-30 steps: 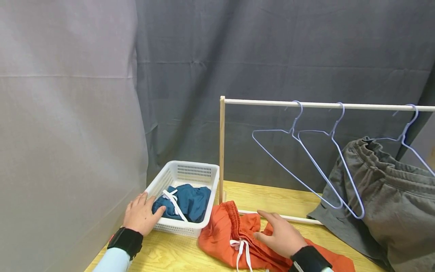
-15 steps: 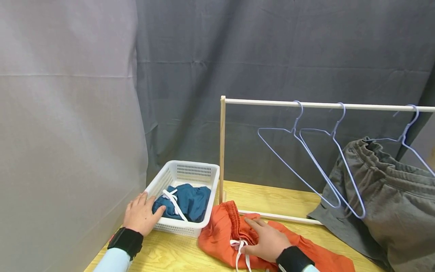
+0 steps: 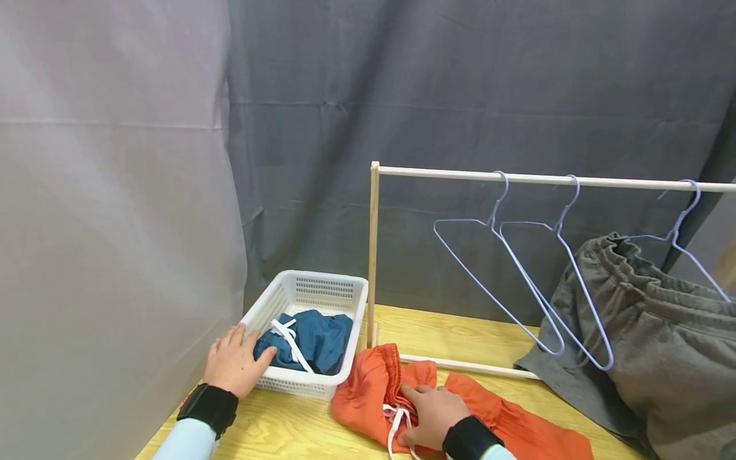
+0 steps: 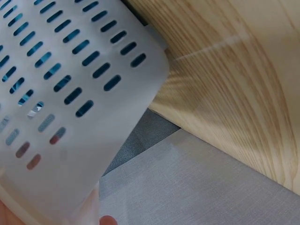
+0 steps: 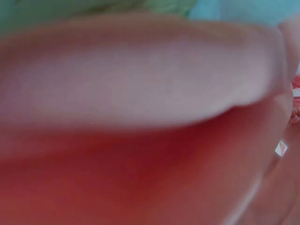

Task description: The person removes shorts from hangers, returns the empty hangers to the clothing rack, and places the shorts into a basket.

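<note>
In the head view my left hand (image 3: 236,364) grips the near left corner of a white perforated basket (image 3: 352,300), thumb over the rim. The left wrist view has the basket's slotted wall (image 4: 93,122) up close, a fingertip outside it. Inside lie blue drawstring pants (image 3: 328,338) with a white cord. My right hand (image 3: 434,415) grips the waistband of orange drawstring pants (image 3: 368,383), fingers bent, thumb near the white drawstring (image 3: 397,418). The right wrist view is blurred, with skin over the orange-red cloth (image 5: 117,187).
Behind the orange pants stands a clothes rack with a wooden post (image 3: 372,255) and a white rail (image 3: 448,172). Two bare lilac hangers (image 3: 494,220) hang on it. Grey pants (image 3: 661,326) hang at the right by a third hanger (image 3: 684,223). A pale curtain (image 3: 115,223) borders the left side.
My right hand has moved left and down onto the orange waistband, its fingers bending into the cloth. The bare hangers swing slightly. My left hand stays at the basket.
</note>
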The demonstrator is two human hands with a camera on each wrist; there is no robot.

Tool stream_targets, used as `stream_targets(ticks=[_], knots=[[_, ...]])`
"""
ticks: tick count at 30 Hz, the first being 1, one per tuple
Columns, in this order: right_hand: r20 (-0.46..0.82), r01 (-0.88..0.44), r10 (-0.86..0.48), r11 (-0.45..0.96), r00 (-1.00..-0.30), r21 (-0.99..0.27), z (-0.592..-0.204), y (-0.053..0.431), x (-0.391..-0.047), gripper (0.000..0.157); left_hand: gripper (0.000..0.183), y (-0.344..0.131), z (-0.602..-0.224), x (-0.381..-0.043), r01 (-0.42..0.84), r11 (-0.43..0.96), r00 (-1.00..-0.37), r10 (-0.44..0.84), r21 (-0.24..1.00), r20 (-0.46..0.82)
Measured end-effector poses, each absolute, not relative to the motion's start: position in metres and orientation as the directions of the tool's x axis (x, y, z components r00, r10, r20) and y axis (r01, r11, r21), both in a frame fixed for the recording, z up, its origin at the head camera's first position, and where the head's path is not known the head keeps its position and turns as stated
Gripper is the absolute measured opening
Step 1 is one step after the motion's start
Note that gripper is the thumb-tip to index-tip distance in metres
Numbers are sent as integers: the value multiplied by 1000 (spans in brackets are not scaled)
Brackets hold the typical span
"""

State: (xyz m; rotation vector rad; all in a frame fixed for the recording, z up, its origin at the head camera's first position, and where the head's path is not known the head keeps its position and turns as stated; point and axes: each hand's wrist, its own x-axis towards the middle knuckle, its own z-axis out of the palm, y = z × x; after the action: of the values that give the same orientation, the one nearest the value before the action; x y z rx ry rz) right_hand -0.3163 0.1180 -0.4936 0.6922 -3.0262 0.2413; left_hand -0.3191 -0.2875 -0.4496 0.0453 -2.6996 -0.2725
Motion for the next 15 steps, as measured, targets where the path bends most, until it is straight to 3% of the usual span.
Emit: stream_targets(ticks=[15], knots=[[103, -440, -429, 890, -897, -119, -494, 114, -322, 75, 65, -287, -449, -318, 14, 981, -905, -68, 191, 419]])
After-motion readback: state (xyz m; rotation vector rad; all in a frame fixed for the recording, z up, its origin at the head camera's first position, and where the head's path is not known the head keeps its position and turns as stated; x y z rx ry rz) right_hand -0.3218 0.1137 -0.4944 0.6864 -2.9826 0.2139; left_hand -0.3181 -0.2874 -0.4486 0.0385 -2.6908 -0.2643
